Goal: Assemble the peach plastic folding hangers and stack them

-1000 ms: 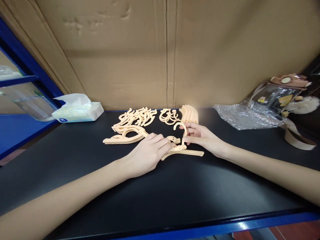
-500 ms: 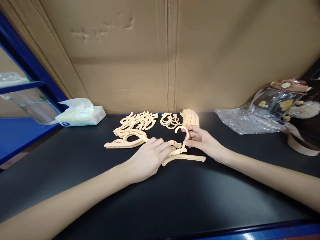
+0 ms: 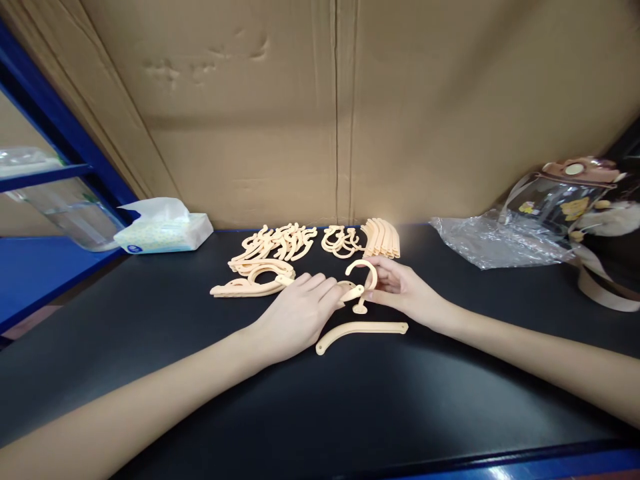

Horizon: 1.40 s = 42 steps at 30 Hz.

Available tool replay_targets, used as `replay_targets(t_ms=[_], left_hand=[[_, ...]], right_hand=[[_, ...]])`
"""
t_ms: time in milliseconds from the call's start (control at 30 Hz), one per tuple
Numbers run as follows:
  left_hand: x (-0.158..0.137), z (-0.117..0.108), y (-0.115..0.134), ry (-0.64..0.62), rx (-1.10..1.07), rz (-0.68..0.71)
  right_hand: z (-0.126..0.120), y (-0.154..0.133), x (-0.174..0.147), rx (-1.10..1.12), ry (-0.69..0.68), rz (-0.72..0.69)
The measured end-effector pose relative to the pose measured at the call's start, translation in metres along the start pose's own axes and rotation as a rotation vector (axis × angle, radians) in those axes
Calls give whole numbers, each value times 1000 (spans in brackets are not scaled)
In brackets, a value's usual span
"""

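Note:
My left hand (image 3: 300,312) is closed around a cream plastic hanger arm (image 3: 353,293), whose two ends stick out on either side of the fingers. Pinched in my right hand (image 3: 403,288) is a hanger hook (image 3: 373,270), its curve up and its small round base (image 3: 359,309) down. The hook's base shows just right of and below the arm's end; whether the parts touch is unclear. Another curved hanger arm (image 3: 364,327) lies loose on the black table in front of both hands. Part of a further cream piece behind my left fingers is hidden.
Left of my hands lie stacked hanger pieces (image 3: 245,288). Behind are a pile of cream parts (image 3: 280,241), loose hooks (image 3: 341,240) and a row of arms (image 3: 381,237). A tissue pack (image 3: 170,232) stands left; a clear plastic bag (image 3: 500,240) and bottle (image 3: 555,200) are right.
The hook's base has come away from the held arm's end, and the hook has shifted slightly down. The loose arm now lies closer to me and a little further left.

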State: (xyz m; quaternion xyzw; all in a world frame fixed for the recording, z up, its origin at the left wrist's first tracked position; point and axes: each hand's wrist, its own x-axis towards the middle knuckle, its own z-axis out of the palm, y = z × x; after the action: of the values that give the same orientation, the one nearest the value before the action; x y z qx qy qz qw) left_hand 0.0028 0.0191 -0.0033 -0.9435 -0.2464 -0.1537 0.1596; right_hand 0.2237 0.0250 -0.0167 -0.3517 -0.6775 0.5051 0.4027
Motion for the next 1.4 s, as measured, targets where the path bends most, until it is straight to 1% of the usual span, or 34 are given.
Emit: replay_targets(t_ms=[167, 267, 367, 533, 767, 933, 1067, 1267, 1400], left_hand=[[-1, 1, -1, -17, -79, -54], [-1, 2, -2, -29, -116, -79], [-1, 2, -3, -30, -147, -93], [0, 0, -2, -28, -164, -78], [-1, 1, -2, -48, -194, -79], [-1, 1, -2, -45, -194, -64], [-1, 1, -2, -39, -188, -47], [-1, 4, -3, -16, -183, -18], [0, 4, -3, -37, -168, 0]], right_hand=[[-4, -2, 2, 164, 162, 87], [-5, -3, 2, 260, 195, 120], [-6, -4, 1, 282, 187, 131], [-6, -5, 1, 256, 132, 117], [-7, -6, 1, 247, 112, 123], [-8, -6, 1, 243, 119, 125], [-7, -6, 2, 244, 100, 120], [-6, -5, 1, 178, 97, 117], [-7, -5, 1, 139, 94, 119]])
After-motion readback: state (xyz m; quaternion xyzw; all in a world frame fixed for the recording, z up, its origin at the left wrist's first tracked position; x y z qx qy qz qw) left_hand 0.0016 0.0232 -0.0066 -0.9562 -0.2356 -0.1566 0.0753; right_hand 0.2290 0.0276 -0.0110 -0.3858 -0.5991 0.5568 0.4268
